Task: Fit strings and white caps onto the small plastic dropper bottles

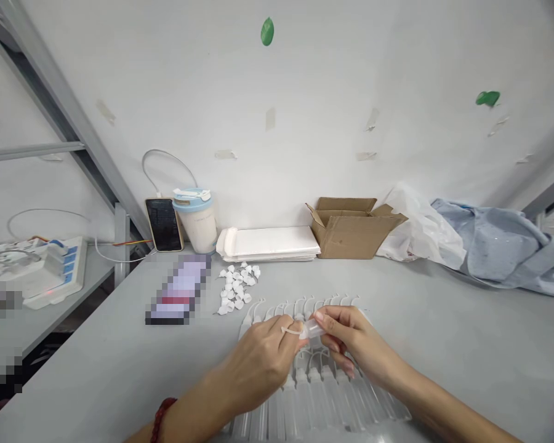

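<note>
Fingers, right hand [360, 338]: narrow, thumb and forefinger pinching a clear plastic tube [316, 329], the others curled beneath. Fingers, left hand [258, 360]: drawn in narrowly at the tube's capped end, tips partly hidden; a thin white strap [290, 331] curves over them. Tube in question: tilted, between the hands, raised over its fellows.

Stage in hand, by judgement: two-handed work at the cap end. Any further move there calls for a steady barrel, a light pinch and the strap free of the fingertips.

Beneath, running to six o'clock: clear tubes [325, 406], laid side by side, capped ends away from the wearer. Ten o'clock from the hands: small white caps [237, 287], loose pile; beyond, lidded cup [197, 226], beside an upright phone [165, 226]. Eleven o'clock: flat white stack [272, 242]. One o'clock: open cardboard box [351, 239]. Two o'clock: white plastic bag [418, 231], touching blue-grey fabric [508, 249].
</note>
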Tool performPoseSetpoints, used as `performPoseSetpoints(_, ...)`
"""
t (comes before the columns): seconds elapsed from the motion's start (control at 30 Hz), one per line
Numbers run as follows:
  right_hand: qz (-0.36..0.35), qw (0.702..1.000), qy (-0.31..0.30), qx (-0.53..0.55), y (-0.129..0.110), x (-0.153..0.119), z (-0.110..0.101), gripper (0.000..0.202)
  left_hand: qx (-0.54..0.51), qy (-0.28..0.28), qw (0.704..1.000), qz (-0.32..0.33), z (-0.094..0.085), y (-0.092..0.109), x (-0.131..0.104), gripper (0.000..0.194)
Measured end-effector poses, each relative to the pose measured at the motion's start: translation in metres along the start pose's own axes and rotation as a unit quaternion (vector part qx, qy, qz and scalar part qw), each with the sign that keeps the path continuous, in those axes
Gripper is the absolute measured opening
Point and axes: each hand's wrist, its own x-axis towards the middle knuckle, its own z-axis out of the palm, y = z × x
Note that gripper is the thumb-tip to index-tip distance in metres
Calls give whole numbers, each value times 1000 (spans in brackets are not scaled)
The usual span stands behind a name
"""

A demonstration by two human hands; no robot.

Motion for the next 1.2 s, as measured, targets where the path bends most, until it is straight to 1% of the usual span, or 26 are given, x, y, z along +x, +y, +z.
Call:
performPoseSetpoints(0.1, 14, 1000, -14, 24, -1, -1, 0, 45, -3, 3, 1000, -7, 2, -1, 0, 8)
performPoseSetpoints(0.17, 12, 999, -17, 25, -3, -1, 0, 44, -26, -1, 999, -24, 2, -5, 1, 11)
performPoseSetpoints(0.27, -29, 1000, 5, 7, -4, 3, -4, 40, -69, -34, 993, -93, -2, -17, 3, 12)
performPoseSetpoints(0.33, -71, 996, 54, -12, -5, 8, -12, 35, -63, -69, 985, -148, -8, -31, 3, 11)
performPoseSetpoints(0.37, -90, 992, 87, -24, -4, 11, -18, 35, -48, -88, 980, -169, -11, -38, 3, 11)
performPoseSetpoints(0.43, -124, 977, 158, -69, -3, 18, -32, 41, -22, -114, 972, -204, -18, -52, 0, 15)
performPoseSetpoints(0.5, -151, 951, 221, -152, -1, 26, -48, 46, -6, -141, 963, -231, -22, -64, -3, 18)
performPoseSetpoints(0.57, -174, 914, 272, -244, 2, 33, -63, 44, -3, -167, 954, -250, -23, -70, -7, 21)
performPoseSetpoints(0.6, -187, 894, 284, -292, 3, 35, -69, 43, -5, -178, 950, -256, -23, -72, -9, 23)
performPoseSetpoints(0.67, -195, 863, 288, -366, 5, 40, -78, 40, -14, -192, 946, -261, -22, -72, -11, 28)
performPoseSetpoints(0.7, -194, 856, 284, -385, 7, 42, -81, 39, -17, -197, 945, -261, -21, -71, -11, 31)
performPoseSetpoints(0.83, -186, 856, 262, -404, 12, 48, -89, 35, -12, -220, 941, -258, -19, -69, -10, 31)
performPoseSetpoints(1.0, -196, 850, 240, -426, 19, 53, -93, 36, 7, -236, 939, -249, -14, -74, -13, 26)
performPoseSetpoints(1.1, -201, 841, 246, -439, 20, 53, -94, 39, 21, -234, 940, -248, -13, -76, -14, 24)
performPoseSetpoints(1.2, -211, 825, 271, -448, 14, 49, -94, 34, 38, -225, 941, -250, -14, -75, -11, 23)
